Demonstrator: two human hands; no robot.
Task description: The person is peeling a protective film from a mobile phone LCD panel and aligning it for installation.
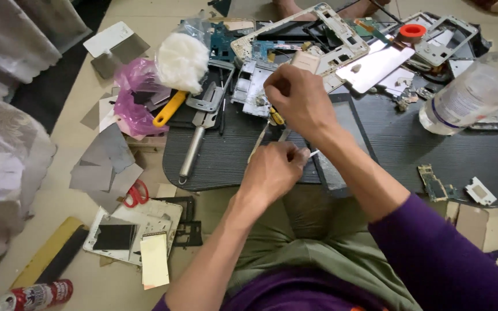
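Observation:
My left hand is closed at the near edge of a dark low table, pinching a thin white stick that pokes out to its right. My right hand is closed just above it, gripping a small screwdriver with a yellow and black handle, tip pointing down toward the left hand. A slim metal tool lies slanted between the two hands. Just beyond the right hand lie a silver phone frame part and a white phone frame.
A clear plastic bottle lies at the right. Metal pliers, a yellow-handled tool, white cotton and a pink bag crowd the table's left. Red scissors, grey sheets and phone parts lie on the floor.

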